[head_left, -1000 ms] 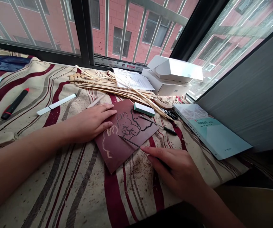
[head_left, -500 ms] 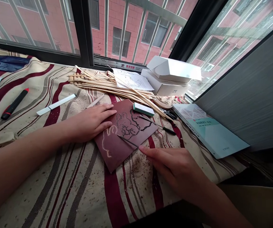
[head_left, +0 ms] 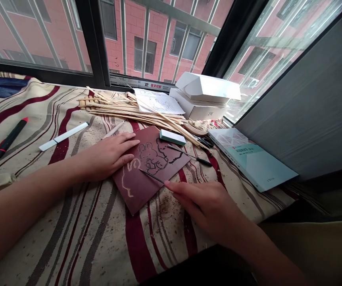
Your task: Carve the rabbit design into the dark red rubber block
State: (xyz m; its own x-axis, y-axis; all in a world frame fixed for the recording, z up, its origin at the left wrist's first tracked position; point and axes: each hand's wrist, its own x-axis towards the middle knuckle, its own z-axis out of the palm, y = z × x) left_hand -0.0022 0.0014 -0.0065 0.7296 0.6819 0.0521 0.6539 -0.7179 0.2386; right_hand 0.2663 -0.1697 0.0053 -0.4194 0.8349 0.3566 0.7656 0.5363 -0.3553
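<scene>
A dark red carving board with a cut-out rabbit outline lies on the striped cloth. My left hand rests flat on the board's left edge, fingers stretched out. My right hand is closed round a thin dark carving tool. The tool's tip touches the board just below the rabbit figure. Wood crumbs are scattered on the cloth around the board.
Behind the board lie a green-and-white eraser block, a second thin tool, scissors, a heap of bamboo strips, a drawing sheet and white boxes. A book sits right; a red-black marker and white strip left.
The view has shifted a little, so everything sits slightly further left. My right hand has crept toward the board with the tool; the left hand stays put.
</scene>
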